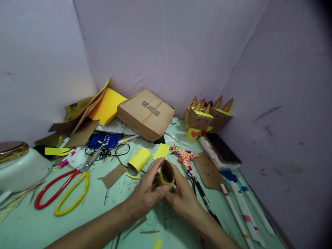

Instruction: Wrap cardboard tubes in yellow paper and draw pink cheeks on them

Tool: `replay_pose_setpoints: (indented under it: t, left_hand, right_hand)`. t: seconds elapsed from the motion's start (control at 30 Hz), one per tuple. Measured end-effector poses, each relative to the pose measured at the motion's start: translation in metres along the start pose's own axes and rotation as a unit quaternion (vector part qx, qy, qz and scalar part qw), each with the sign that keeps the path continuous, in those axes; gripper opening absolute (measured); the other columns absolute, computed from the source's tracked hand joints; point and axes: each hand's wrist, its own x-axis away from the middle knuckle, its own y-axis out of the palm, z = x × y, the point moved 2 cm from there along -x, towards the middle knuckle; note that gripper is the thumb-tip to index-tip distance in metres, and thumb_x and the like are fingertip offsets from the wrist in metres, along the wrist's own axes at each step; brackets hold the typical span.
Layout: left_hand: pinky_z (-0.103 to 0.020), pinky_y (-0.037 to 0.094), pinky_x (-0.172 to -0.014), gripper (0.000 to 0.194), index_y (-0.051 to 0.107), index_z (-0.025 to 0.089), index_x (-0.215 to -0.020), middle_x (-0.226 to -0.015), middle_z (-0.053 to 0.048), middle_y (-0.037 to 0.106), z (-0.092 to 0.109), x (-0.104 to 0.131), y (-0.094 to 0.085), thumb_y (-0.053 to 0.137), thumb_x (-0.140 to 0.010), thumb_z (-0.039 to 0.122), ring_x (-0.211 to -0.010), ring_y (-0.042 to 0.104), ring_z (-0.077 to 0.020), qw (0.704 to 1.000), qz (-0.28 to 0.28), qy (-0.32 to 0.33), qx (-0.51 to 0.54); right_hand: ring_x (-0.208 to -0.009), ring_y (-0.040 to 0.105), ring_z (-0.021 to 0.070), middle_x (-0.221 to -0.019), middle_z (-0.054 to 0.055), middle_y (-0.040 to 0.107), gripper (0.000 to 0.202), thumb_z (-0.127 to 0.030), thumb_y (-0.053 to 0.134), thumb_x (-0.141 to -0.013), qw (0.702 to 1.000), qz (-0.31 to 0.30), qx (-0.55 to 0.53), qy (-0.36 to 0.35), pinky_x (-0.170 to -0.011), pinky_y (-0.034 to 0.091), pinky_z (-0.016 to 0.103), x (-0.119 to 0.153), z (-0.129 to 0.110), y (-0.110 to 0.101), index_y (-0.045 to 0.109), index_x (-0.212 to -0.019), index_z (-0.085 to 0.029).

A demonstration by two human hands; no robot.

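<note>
- Cardboard tube (166, 175), yellow outside, front & center over the green tabletop (23, 221), clamped b/w L hand (147, 192) and R hand (184, 193), fingers wrapped on opp. sides. Whether its base touches down: can't tell, hidden by hands.
- Risk there, in our judgment: too hard a squeeze from both sides could oval or crease the wall; too loose, it could slip down thru the palms.
- Mouth faces up, rim open to view; long axis approx. upright, exact tilt hard to judge.
- Scissors (82, 170), far L, blades pointing away across black cord (105, 154); a tug on the handles could snag it.
- Second yellow tube (140, 160), on its side just past L fingertips, open end facing near-left, axis running far-right; a knuckle bump could roll it.
- Floral glue gun (184, 159), just beyond R hand; if hot (can't tell), a stray touch could burn.
- Cardboard box (145, 114), at back, well apart.
</note>
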Motion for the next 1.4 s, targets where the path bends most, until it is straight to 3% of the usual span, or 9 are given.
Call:
replay_pose_setpoints:
  t: [0.1,0.23,0.4,0.6,0.87,1.2,1.3,1.4]
  left_hand:
    - [-0.044,0.019,-0.111,0.072,0.043,0.014,-0.131,-0.141,-0.016,0.037,0.004,-0.005,-0.005,0.068,-0.07,0.041,-0.132,0.029,-0.0324,0.997,0.036,0.021,-0.062]
    - [-0.04,0.03,-0.104,0.057,0.056,0.017,-0.115,-0.125,-0.012,0.048,0.014,-0.007,-0.007,0.074,-0.064,0.034,-0.121,0.041,-0.0303,0.996,0.047,0.043,-0.068]
    - [-0.033,0.041,-0.089,0.03,0.067,0.018,-0.096,-0.1,-0.006,0.058,0.026,-0.008,-0.006,0.072,-0.068,0.027,-0.1,0.053,-0.0243,0.996,0.029,0.057,-0.065]
    - [-0.03,0.046,-0.075,0.013,0.075,0.019,-0.08,-0.08,-0.004,0.063,0.024,-0.005,-0.005,0.069,-0.068,0.018,-0.08,0.06,-0.0199,0.993,0.093,0.07,-0.035]
    - [-0.028,0.048,-0.07,0.016,0.077,0.022,-0.081,-0.078,-0.004,0.067,0.02,-0.001,-0.006,0.072,-0.067,0.018,-0.074,0.062,-0.0185,0.99,0.101,0.094,-0.034]
    - [-0.03,0.047,-0.074,0.011,0.073,0.013,-0.075,-0.079,-0.007,0.065,0.024,-0.007,-0.008,0.067,-0.068,0.019,-0.078,0.061,-0.0198,0.992,0.091,0.067,-0.062]
    - [-0.033,0.047,-0.081,0.027,0.069,0.013,-0.092,-0.094,-0.009,0.067,0.021,-0.01,-0.008,0.068,-0.067,0.021,-0.09,0.061,-0.0224,0.997,0.061,0.008,-0.046]
    - [-0.031,0.049,-0.08,0.045,0.061,0.016,-0.107,-0.101,-0.006,0.067,0.015,-0.013,-0.004,0.071,-0.064,0.02,-0.093,0.062,-0.0209,0.994,0.016,-0.087,0.065]
  right_hand:
    - [-0.102,0.058,0.022,-0.114,0.006,0.06,0.05,-0.011,0.06,-0.073,1.0,-0.014,0.0,0.001,-0.089,0.046,0.034,-0.004,-0.002,-0.003,0.049,-0.12,-0.022]
    - [-0.102,0.058,0.024,-0.113,0.008,0.063,0.047,-0.014,0.065,-0.071,0.999,-0.048,0.017,0.012,-0.086,0.048,0.035,-0.008,-0.01,-0.012,0.054,-0.117,-0.02]
    - [-0.08,0.062,0.0199,-0.087,0.004,0.069,0.024,-0.01,0.064,-0.069,0.996,-0.061,0.059,0.029,-0.072,0.049,0.03,-0.012,-0.012,-0.023,0.067,-0.092,-0.019]
    - [-0.062,0.061,0.0162,-0.067,0.0,0.069,0.015,-0.012,0.059,-0.072,0.998,-0.028,0.05,0.033,-0.058,0.047,0.025,-0.007,-0.004,-0.021,0.072,-0.075,-0.019]
    - [-0.054,0.055,0.0139,-0.058,-0.001,0.065,0.015,-0.015,0.057,-0.071,0.998,-0.027,0.042,0.031,-0.053,0.042,0.023,-0.008,-0.009,-0.019,0.071,-0.066,-0.018]
    - [-0.053,0.053,0.0125,-0.059,0.0,0.063,0.01,-0.023,0.068,-0.066,0.986,-0.015,-0.045,0.161,-0.051,0.042,0.022,-0.007,0.001,-0.015,0.069,-0.064,-0.013]
    - [-0.057,0.058,0.0147,-0.061,0.0,0.067,0.018,-0.028,0.077,-0.058,0.975,0.006,-0.114,0.19,-0.055,0.046,0.024,-0.011,-0.001,-0.018,0.072,-0.069,-0.014]
    - [-0.064,0.065,0.0189,-0.07,0.003,0.073,0.029,-0.029,0.081,-0.053,0.956,0.054,-0.164,0.238,-0.061,0.05,0.028,-0.013,0.0,-0.028,0.073,-0.077,-0.015]
